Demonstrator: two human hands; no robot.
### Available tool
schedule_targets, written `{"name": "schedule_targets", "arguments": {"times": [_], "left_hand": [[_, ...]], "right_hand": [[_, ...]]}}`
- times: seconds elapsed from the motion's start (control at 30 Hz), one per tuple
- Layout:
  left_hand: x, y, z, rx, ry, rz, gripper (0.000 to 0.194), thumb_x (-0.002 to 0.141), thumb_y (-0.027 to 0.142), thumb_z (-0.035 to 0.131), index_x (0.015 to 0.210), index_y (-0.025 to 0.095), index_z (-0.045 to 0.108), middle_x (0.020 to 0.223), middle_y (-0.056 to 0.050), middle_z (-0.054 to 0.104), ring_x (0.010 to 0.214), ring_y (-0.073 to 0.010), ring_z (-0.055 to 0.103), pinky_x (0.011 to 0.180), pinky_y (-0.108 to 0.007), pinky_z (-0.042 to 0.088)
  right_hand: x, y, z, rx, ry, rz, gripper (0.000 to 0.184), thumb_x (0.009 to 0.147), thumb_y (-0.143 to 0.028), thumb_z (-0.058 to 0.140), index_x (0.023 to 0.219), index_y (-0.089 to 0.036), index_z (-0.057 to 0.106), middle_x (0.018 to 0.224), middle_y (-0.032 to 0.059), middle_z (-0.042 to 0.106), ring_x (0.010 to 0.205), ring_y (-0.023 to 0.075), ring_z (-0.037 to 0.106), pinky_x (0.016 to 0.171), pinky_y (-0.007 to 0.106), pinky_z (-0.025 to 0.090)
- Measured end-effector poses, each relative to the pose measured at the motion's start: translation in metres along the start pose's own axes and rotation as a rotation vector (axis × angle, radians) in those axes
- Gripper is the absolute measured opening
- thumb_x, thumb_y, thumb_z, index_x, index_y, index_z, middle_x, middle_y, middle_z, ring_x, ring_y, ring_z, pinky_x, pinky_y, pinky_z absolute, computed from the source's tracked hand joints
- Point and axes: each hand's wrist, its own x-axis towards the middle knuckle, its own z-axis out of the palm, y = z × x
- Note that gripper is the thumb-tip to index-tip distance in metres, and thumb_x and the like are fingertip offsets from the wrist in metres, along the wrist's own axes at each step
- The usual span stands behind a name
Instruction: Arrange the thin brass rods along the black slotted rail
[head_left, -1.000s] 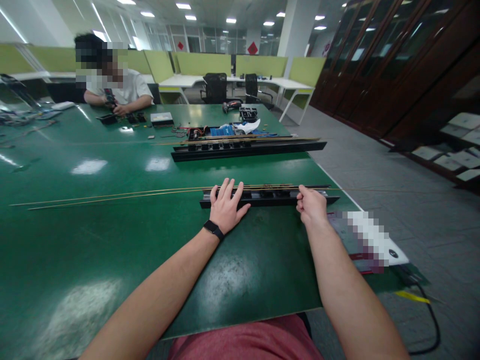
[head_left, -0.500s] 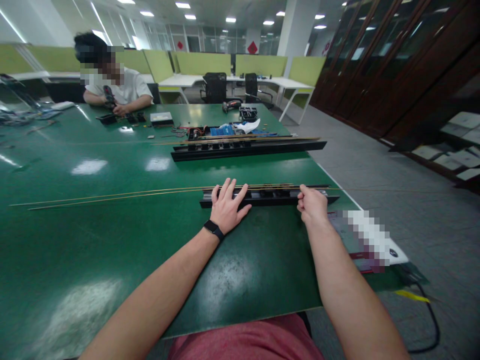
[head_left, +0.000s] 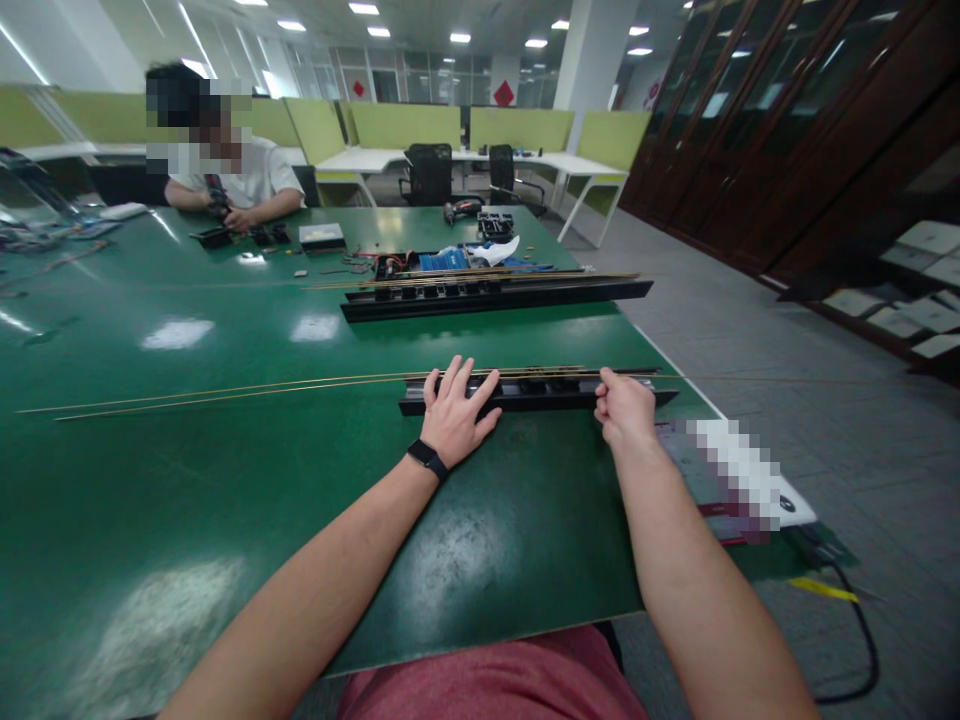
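A black channel-shaped rail [head_left: 551,398] lies crosswise on the green table in front of me, with dark fittings along its inside. Thin golden rods [head_left: 225,393] run along its top and reach far out past its left end. My left hand [head_left: 454,408] rests flat over the rail's left part, fingers spread, and wears a black watch. At the right part, my right hand [head_left: 627,408] is closed in a pinch on a thin golden rod, which continues to the right beyond the fist. The fingertips themselves are partly hidden.
Farther back lies a second black rail [head_left: 495,298] with golden rods, beside blue parts [head_left: 442,261]. A power drill [head_left: 461,210] sits near the far edge. A person [head_left: 255,178] works at the far left. At right, a partly blurred white-and-grey object [head_left: 690,465] lies near the table edge.
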Motion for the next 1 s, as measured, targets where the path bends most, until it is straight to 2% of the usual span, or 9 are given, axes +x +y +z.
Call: {"name": "schedule_targets", "arguments": {"times": [0.63,1.0], "left_hand": [[-0.0009,-0.0007,0.0029,-0.006,0.009,0.006,0.056,0.097,0.05,0.056,0.15,0.034,0.051,0.159,-0.015,0.044,0.153,-0.0357,0.031,0.123,-0.059,0.017],[0.0045,0.0078,-0.0024,0.005,0.004,0.021,0.055,0.097,0.053,0.056,0.147,0.031,0.055,0.158,-0.015,0.045,0.153,-0.0348,0.03,0.124,-0.06,0.015]], "right_hand": [[0.0025,0.0007,-0.0014,0.012,0.03,-0.002,0.029,0.08,-0.026,0.076,0.069,-0.019,0.05,0.051,-0.0049,0.054,0.029,0.005,0.037,0.027,0.015,0.021],[0.0065,-0.0005,-0.0031,0.006,0.045,-0.007,0.026,0.08,-0.023,0.073,0.068,-0.018,0.051,0.05,-0.0043,0.055,0.028,0.0048,0.037,0.026,0.015,0.021]]}}
